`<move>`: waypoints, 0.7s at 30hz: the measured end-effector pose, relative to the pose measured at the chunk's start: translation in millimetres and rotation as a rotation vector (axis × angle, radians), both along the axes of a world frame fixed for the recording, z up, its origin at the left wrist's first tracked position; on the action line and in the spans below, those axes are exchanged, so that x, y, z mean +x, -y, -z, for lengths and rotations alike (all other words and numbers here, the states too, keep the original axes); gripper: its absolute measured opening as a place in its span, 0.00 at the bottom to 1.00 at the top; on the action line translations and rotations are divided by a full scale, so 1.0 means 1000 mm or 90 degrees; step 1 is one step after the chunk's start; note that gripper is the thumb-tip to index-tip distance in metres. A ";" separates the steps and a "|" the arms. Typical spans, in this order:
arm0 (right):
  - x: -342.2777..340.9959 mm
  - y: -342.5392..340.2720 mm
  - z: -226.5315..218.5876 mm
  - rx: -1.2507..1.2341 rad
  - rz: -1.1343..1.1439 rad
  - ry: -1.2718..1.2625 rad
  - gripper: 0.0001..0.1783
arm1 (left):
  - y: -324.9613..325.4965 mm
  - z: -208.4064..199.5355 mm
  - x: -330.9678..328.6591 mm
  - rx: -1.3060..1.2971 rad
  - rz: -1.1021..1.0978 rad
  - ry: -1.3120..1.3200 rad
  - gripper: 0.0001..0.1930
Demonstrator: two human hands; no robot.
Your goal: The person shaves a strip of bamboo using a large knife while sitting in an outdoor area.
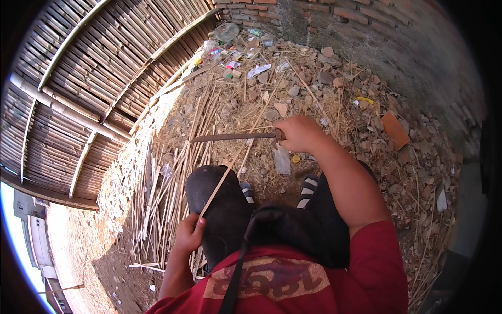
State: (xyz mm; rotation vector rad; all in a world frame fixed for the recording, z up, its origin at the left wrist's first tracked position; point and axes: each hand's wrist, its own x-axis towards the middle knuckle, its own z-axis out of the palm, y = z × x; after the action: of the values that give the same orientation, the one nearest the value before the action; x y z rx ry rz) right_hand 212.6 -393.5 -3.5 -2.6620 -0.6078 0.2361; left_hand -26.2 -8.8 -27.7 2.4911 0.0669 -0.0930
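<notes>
My left hand [189,233], beside my left knee, is closed around the lower end of a long, thin bamboo strip [223,178]. The strip slants away from me toward the upper right. My right hand [299,133] grips the handle of a long knife [230,137], whose dark, narrow blade points left. Blade and strip cross in front of my knees; whether they touch, I cannot tell. Many more split bamboo strips [157,206] lie in a loose heap to the left of my left leg.
A slatted bamboo panel [78,57] stands at the left, and a brick wall [361,31] curves round the back and right. Rubble, dry fibres and litter cover the ground. A clear plastic bag [282,160] lies near my feet, and an orange tile piece [395,130] lies right.
</notes>
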 end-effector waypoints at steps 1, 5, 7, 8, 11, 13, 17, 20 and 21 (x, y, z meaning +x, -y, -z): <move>-0.003 -0.007 -0.004 -0.019 -0.039 0.013 0.13 | -0.003 0.002 -0.003 -0.023 0.010 0.009 0.25; 0.023 0.028 0.030 0.098 0.104 -0.005 0.14 | -0.001 0.003 -0.002 -0.037 0.013 0.026 0.24; 0.030 0.043 0.026 0.103 0.177 0.023 0.15 | 0.001 0.002 -0.003 -0.031 -0.012 0.026 0.23; 0.031 0.046 0.025 0.104 0.214 0.032 0.15 | 0.001 0.002 -0.003 -0.017 -0.011 0.029 0.23; 0.022 0.036 0.022 0.152 0.174 0.040 0.17 | 0.004 0.002 0.000 -0.012 -0.011 0.028 0.21; 0.011 0.024 0.012 0.124 0.102 0.026 0.16 | 0.006 0.000 -0.001 -0.014 -0.017 0.013 0.21; 0.011 0.029 0.011 0.106 0.053 -0.078 0.18 | 0.004 0.005 -0.003 -0.028 -0.013 0.019 0.20; 0.033 0.060 0.035 0.155 0.163 -0.023 0.20 | 0.006 -0.003 -0.006 -0.015 -0.013 0.048 0.18; 0.035 0.062 0.035 0.161 0.208 0.019 0.21 | 0.006 -0.003 -0.007 -0.030 -0.013 0.049 0.17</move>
State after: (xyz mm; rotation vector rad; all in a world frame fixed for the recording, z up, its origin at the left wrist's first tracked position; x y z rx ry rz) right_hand 247.1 -455.9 -38.9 -2.4724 -0.1886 0.0224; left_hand -33.2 -15.0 -25.0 2.4435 0.0574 0.0101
